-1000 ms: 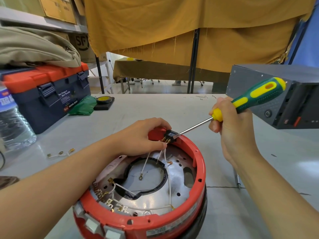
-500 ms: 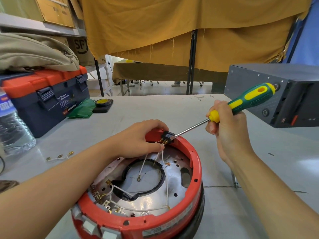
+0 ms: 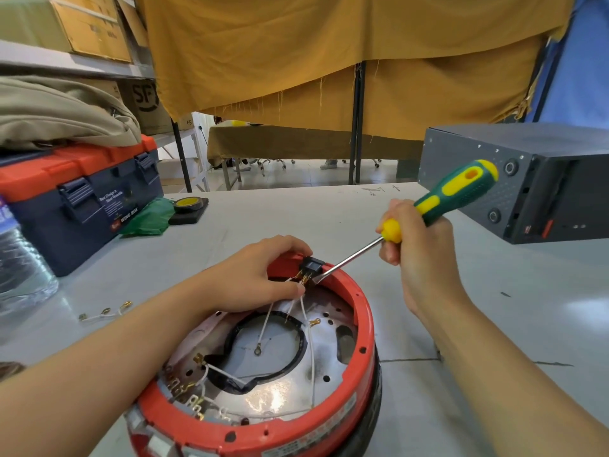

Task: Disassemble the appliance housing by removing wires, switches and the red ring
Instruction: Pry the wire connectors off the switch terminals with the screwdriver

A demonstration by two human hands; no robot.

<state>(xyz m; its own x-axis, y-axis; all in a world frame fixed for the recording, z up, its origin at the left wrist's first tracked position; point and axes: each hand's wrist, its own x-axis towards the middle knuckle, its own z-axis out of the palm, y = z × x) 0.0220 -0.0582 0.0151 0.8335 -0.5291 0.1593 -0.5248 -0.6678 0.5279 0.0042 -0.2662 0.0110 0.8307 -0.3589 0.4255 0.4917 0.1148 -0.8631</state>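
The round appliance housing lies bottom-up on the table, with a red ring [image 3: 361, 311] around a silver metal plate [image 3: 280, 390]. A black switch [image 3: 311, 266] sits in the ring's far rim, brass terminals and white wires [image 3: 311, 351] hanging from it. My left hand [image 3: 260, 275] rests on the far rim, fingertips pinching the wires just under the switch. My right hand [image 3: 418, 255] grips a green and yellow screwdriver [image 3: 454, 192]; its flat tip touches the switch's right side. More terminals and wires crowd the near left inside edge.
A blue and orange toolbox [image 3: 79, 199] with a beige bag on it stands at the left, a water bottle [image 3: 19, 258] in front. Green cloth and a tape roll [image 3: 186, 204] lie behind. A dark metal case [image 3: 527, 179] stands at the right. A loose wire piece [image 3: 105, 312] lies left.
The screwdriver handle has dropped slightly and its tip has slid along the switch's right side. The switch looks a little higher out of the rim. My left hand stays on the wires.
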